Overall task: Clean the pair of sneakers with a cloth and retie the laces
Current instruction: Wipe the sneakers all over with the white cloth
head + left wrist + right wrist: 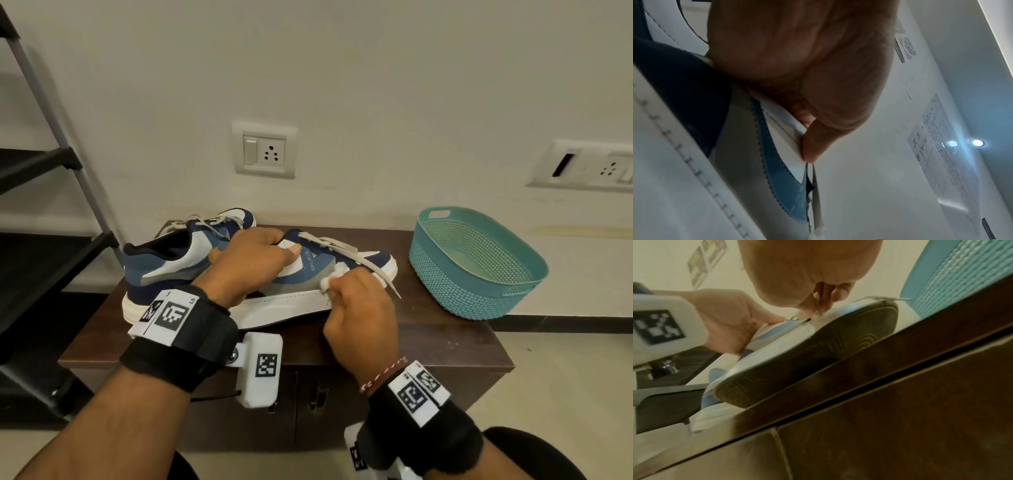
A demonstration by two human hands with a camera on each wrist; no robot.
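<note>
The left hand [251, 255] gripped the near sneaker [308, 274]; the right hand [356, 301] pinched a white cloth [334, 274]; hard wiping might tip the sneaker off the surface [428, 339].

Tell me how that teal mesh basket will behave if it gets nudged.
The teal basket looks like thin perforated plastic, so probably light and likely to slide on the smooth cabinet top. Its wide, low shape suggests it won't tip easily. It appears empty, so little weight anchors it.

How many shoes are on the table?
2. One sneaker lies tipped on the cabinet top, gripped by the left hand. The other sneaker stands behind it, further left.
</note>
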